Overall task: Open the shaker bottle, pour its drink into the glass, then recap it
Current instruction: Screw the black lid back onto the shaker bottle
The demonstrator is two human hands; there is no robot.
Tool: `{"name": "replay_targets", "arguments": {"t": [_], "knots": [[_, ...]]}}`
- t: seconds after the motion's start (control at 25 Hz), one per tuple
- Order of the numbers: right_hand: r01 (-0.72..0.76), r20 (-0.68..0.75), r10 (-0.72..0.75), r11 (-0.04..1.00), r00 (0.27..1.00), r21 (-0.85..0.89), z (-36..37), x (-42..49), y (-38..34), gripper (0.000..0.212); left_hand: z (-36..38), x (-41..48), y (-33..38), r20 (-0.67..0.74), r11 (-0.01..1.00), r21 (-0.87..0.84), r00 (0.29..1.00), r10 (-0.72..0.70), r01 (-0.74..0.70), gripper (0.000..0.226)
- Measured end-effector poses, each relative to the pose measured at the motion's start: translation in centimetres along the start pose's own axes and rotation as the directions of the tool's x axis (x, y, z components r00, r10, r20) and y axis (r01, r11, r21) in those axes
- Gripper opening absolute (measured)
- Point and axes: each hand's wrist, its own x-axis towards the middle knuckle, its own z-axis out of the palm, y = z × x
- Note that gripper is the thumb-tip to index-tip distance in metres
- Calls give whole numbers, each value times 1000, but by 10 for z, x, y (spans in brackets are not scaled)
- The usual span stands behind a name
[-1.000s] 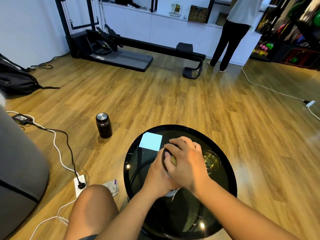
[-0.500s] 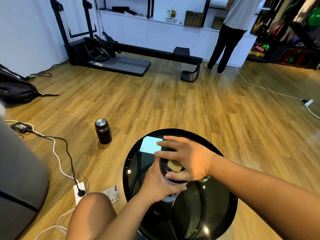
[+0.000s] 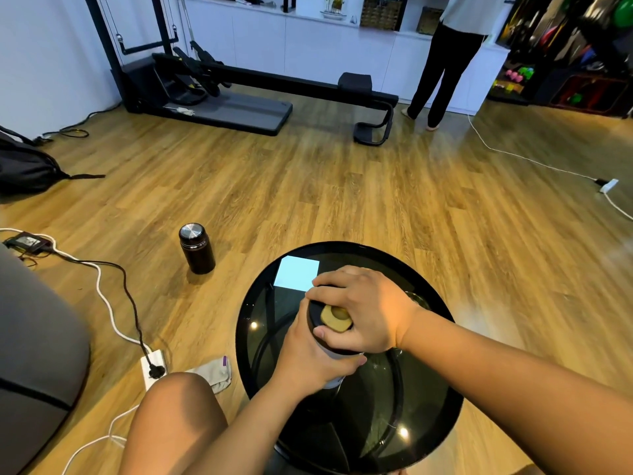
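The shaker bottle (image 3: 334, 380) stands upright on the round black glass table (image 3: 428, 437). My left hand (image 3: 308, 358) is wrapped around its pale body. The bottle's black lid (image 3: 317, 320), with a tan flip cap (image 3: 335, 317) on top, is gripped from above by my right hand (image 3: 363, 310). Only a sliver of the glass (image 3: 416, 299) shows, just behind my right wrist, at the table's right side.
A pale blue square card (image 3: 297, 272) lies at the table's far edge. On the wooden floor to the left stand a dark flask (image 3: 197, 248), a power strip (image 3: 153, 368) with cables and a cloth (image 3: 214, 373). A person (image 3: 445, 60) stands far back.
My right hand has turned on the lid, fingers swinging round so the tan flip cap shows. The left hand keeps its grip on the body. The camera view shifted slightly.
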Motion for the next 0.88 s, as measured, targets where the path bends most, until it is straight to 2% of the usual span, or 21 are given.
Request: {"name": "replay_targets", "arguments": {"t": [0.2, 0.88], "knots": [[-122, 8, 122, 993, 993, 0, -1, -1, -12, 62, 1, -2, 6, -28, 1000, 5, 1000, 5, -4, 99], [-205, 54, 206, 978, 977, -28, -3, 1, -19, 65, 2, -5, 9, -28, 1000, 9, 1000, -3, 3, 102]]}}
